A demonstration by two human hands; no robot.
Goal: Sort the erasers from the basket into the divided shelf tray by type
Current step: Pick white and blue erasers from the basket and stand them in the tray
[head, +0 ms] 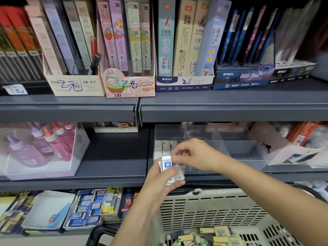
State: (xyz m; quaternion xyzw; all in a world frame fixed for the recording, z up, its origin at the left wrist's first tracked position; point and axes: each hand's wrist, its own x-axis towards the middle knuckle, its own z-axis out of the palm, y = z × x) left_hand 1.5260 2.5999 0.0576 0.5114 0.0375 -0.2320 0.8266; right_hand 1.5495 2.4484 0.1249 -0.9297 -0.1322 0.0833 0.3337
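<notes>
Directly before the shelf tray (245,157), the left hand (158,183) clamps upright erasers (167,164); the right hand (197,155), nearer the tray, pinches the topmost.

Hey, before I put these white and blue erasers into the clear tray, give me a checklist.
1. The left hand grips the stack of white-and-blue rectangular erasers: ok.
2. The right hand pinches one eraser off the stack: cannot tell, blurred.
3. The left compartment of the clear plastic divided tray holds a row of white erasers: ok.
4. Space in front of that row: cannot tell, hands hide it.
5. The beige slotted plastic basket sits below the hands to catch drops: ok.
</notes>
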